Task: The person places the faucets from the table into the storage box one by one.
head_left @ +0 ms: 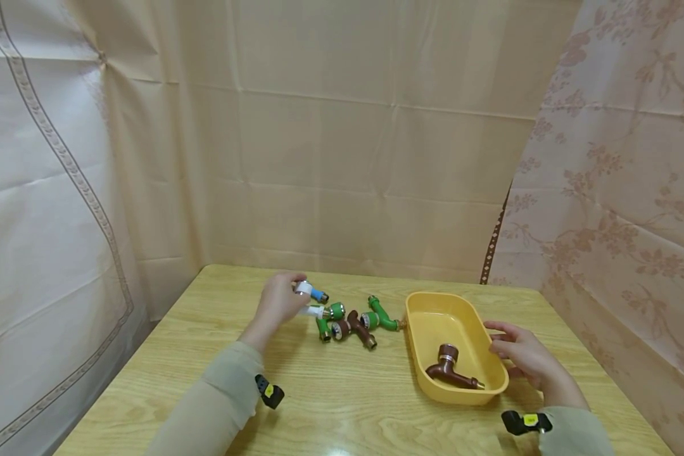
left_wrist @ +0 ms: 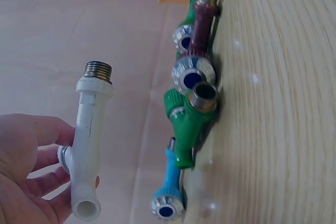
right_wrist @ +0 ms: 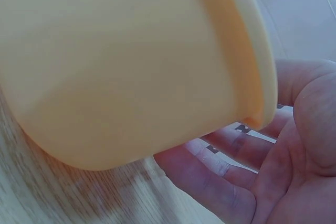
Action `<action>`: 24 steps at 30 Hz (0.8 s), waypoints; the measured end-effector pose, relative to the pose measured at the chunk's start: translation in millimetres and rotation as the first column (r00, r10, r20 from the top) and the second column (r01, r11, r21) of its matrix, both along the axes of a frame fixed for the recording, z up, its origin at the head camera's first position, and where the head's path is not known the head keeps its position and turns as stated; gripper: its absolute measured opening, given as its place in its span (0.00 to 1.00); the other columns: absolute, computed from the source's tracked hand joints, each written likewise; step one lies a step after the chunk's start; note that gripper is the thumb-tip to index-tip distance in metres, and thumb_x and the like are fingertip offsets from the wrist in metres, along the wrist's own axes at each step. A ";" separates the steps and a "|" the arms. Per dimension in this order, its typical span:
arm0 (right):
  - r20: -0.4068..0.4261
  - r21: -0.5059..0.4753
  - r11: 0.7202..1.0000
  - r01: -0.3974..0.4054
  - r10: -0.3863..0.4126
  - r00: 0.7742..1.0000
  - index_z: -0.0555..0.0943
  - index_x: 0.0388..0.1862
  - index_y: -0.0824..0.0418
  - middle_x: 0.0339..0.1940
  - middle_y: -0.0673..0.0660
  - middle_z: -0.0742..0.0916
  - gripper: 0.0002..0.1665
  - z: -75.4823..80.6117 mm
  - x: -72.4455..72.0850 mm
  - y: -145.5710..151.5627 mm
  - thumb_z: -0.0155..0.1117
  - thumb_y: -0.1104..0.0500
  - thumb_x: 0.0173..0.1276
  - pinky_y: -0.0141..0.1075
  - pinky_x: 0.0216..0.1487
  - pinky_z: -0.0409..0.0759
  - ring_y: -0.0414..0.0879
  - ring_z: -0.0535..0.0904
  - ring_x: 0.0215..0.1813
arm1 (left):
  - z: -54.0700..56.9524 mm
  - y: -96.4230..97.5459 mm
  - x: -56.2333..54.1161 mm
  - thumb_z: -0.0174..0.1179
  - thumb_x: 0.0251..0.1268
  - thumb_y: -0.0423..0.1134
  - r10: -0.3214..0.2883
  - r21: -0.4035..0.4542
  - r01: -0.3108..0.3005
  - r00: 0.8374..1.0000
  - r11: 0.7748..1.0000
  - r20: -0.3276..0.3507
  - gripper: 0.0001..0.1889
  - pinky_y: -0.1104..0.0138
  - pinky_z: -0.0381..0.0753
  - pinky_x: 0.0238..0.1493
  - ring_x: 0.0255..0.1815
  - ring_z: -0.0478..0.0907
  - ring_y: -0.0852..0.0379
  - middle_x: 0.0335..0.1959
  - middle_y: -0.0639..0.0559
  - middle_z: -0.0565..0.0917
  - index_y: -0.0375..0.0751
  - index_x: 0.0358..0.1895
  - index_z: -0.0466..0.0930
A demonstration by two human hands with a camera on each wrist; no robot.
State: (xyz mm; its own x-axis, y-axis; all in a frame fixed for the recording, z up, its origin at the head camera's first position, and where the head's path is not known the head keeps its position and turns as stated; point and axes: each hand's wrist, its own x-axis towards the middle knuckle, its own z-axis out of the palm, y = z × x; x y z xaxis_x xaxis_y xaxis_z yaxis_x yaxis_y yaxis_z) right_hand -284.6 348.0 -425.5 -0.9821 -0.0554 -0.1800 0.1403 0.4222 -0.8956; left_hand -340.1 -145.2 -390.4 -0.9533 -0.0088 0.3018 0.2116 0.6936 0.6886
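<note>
My left hand (head_left: 280,296) grips a white plastic tap (left_wrist: 88,145) with a threaded metal end, held up over the left part of the group of taps. Beyond it lies a blue tap (left_wrist: 172,177), and close by is a green tap (left_wrist: 189,124) with a chrome-ringed handle. A brown tap (head_left: 356,325) and another green tap (head_left: 383,315) lie further right. My right hand (head_left: 530,358) rests at the right rim of a yellow tray (head_left: 416,354), its fingers loosely extended along the outside. Inside the tray lies a brown tap (head_left: 449,370) with a brass end.
The wooden table (head_left: 342,392) runs back to a beige curtain (head_left: 348,158). A flower-patterned cloth (head_left: 621,190) hangs on the right, a pale cloth (head_left: 40,221) on the left. The loose taps lie close together left of the tray.
</note>
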 end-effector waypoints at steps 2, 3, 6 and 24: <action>0.000 -0.002 1.000 -0.001 0.001 1.000 0.57 0.80 0.67 0.70 0.77 0.70 0.40 0.1 0.4 -0.1 0.57 0.64 0.72 0.54 0.44 0.86 0.56 0.79 0.53 | 2.7 3.4 2.5 0.68 0.57 0.32 -0.009 -0.003 0.009 1.000 1.000 -0.007 0.22 0.58 0.85 0.42 0.48 0.81 0.46 0.56 0.41 0.83 0.38 0.58 0.84; 0.000 -0.004 1.000 -0.002 0.002 1.000 0.57 0.80 0.67 0.70 0.77 0.70 0.40 0.2 0.6 -0.2 0.57 0.64 0.72 0.54 0.44 0.86 0.56 0.79 0.53 | 4.0 5.0 3.7 0.69 0.57 0.32 -0.015 -0.008 0.015 1.000 1.000 -0.015 0.22 0.58 0.85 0.42 0.48 0.81 0.46 0.56 0.41 0.83 0.38 0.58 0.84; -0.001 -0.007 1.000 -0.003 0.003 1.000 0.57 0.80 0.67 0.70 0.77 0.70 0.40 0.5 1.2 -0.4 0.57 0.64 0.72 0.54 0.44 0.86 0.56 0.79 0.53 | 7.6 9.4 7.1 0.68 0.56 0.32 -0.031 -0.026 0.030 0.998 0.999 -0.051 0.21 0.57 0.83 0.43 0.47 0.81 0.46 0.54 0.42 0.83 0.37 0.56 0.85; -0.002 0.007 1.000 0.002 -0.002 1.000 0.57 0.80 0.67 0.70 0.77 0.70 0.40 0.9 1.2 -0.8 0.58 0.63 0.72 0.53 0.44 0.86 0.58 0.78 0.55 | 17.8 30.6 23.0 0.69 0.57 0.32 -0.129 0.014 0.130 0.989 0.991 -0.077 0.21 0.62 0.86 0.41 0.50 0.81 0.46 0.58 0.43 0.80 0.39 0.57 0.85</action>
State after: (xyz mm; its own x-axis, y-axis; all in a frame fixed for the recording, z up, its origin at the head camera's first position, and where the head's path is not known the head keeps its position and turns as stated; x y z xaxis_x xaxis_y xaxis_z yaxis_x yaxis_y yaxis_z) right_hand -283.4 347.2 -424.6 -0.9825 -0.0518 -0.1786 0.1398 0.4279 -0.8929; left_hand -317.1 -114.6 -372.6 -0.9211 0.1069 0.3745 0.3511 0.6440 0.6797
